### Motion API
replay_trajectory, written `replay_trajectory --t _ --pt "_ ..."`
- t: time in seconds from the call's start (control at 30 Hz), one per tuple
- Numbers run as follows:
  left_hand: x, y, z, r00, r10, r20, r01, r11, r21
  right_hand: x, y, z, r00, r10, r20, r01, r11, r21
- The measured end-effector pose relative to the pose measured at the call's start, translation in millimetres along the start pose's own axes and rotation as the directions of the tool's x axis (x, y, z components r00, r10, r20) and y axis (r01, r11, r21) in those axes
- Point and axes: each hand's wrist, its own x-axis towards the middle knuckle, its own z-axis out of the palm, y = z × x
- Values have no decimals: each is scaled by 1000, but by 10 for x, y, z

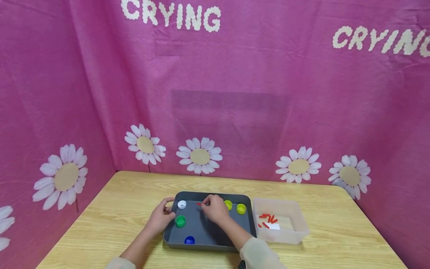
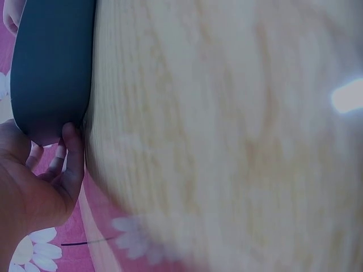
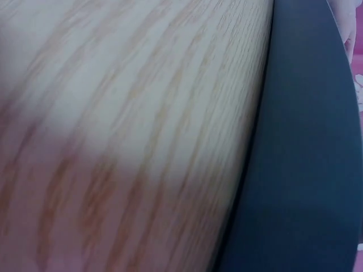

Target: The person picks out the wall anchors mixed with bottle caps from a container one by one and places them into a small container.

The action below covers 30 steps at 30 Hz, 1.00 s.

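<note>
My left hand (image 1: 160, 218) grips the left wall of the dark grey tray (image 1: 205, 247), thumb over the rim and fingers outside; the left wrist view shows this hand (image 2: 42, 192) at the tray's corner. My right hand (image 1: 216, 210) is over the back middle of the tray, its thumb and fingertips pinching a small red stick (image 1: 199, 204). Inside the tray are a white bottle cap (image 1: 181, 204), a green cap (image 1: 180, 221), a blue cap (image 1: 189, 240) and two yellow caps, the nearer one (image 1: 241, 209) fully visible and the other (image 1: 228, 204) partly behind the right hand.
A translucent plastic box (image 1: 295, 236) stands against the tray's right side, with several red sticks (image 1: 265, 225) and a white label (image 1: 274, 226) in it. Both rest on a wooden table (image 1: 134, 190). A pink curtain (image 1: 231, 74) with daisies hangs behind and at the sides.
</note>
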Motion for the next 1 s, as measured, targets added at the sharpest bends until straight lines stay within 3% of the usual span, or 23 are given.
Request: replay_trajectory --t 0.53,1.0 --pt "30 -32 -4 1000 -21 11 21 1000 -7 -116 24 -204 995 -76 59 76 997 3" --pt "14 -11 4 999 -32 16 32 999 -2 -250 69 -464 988 -151 17 152 988 -12"
